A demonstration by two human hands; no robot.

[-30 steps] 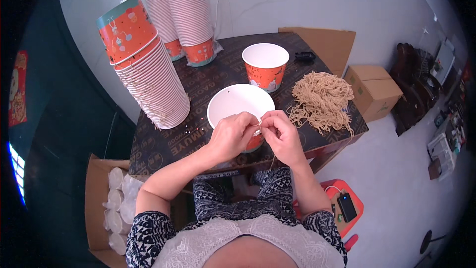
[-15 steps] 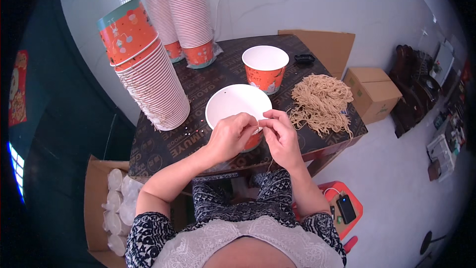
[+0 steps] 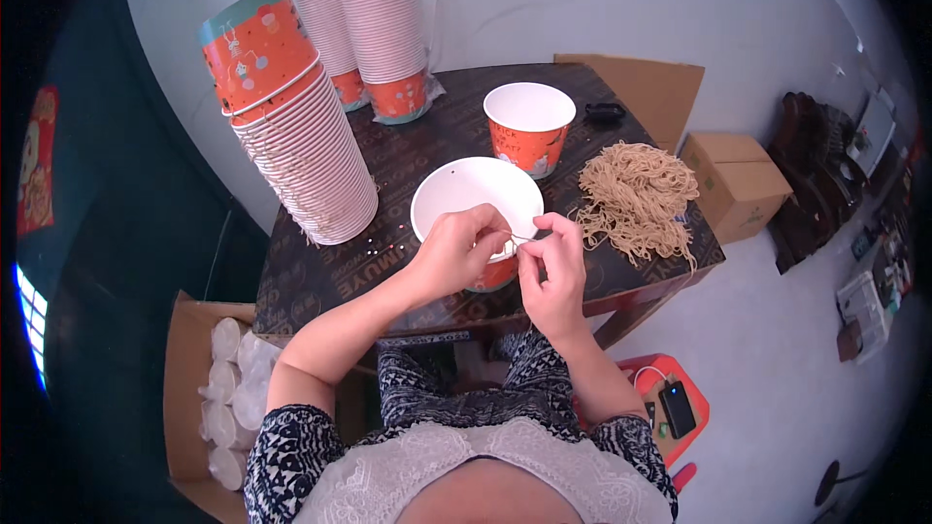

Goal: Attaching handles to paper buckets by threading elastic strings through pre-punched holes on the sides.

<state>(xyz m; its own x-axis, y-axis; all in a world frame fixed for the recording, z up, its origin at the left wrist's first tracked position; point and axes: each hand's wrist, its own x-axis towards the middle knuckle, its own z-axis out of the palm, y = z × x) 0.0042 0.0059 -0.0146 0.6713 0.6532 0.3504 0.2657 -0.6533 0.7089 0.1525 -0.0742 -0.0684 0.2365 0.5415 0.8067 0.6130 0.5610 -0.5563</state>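
Close in front of me on the dark table stands a paper bucket (image 3: 464, 184), white inside and orange outside. Over its near rim, my left hand (image 3: 451, 250) and my right hand (image 3: 556, 281) face each other, both pinching a thin string (image 3: 520, 237) stretched between them. The string meets the rim, but its path through or around the rim is hidden by my fingers. A second orange bucket (image 3: 529, 109) stands upright just behind. To the right lies a loose heap of tan strings (image 3: 638, 196).
A tall leaning stack of nested buckets (image 3: 309, 150) stands at left, strings hanging along its rims. Bagged bucket stacks (image 3: 383, 15) are behind. Small beads (image 3: 388, 247) lie on the table (image 3: 320, 281). A carton of round white lids (image 3: 184, 417) and a red stool (image 3: 694, 442) flank me.
My hands have drawn slightly apart, with more string showing between them. The view has shifted a little; the buckets and string heap stay in place on the table.
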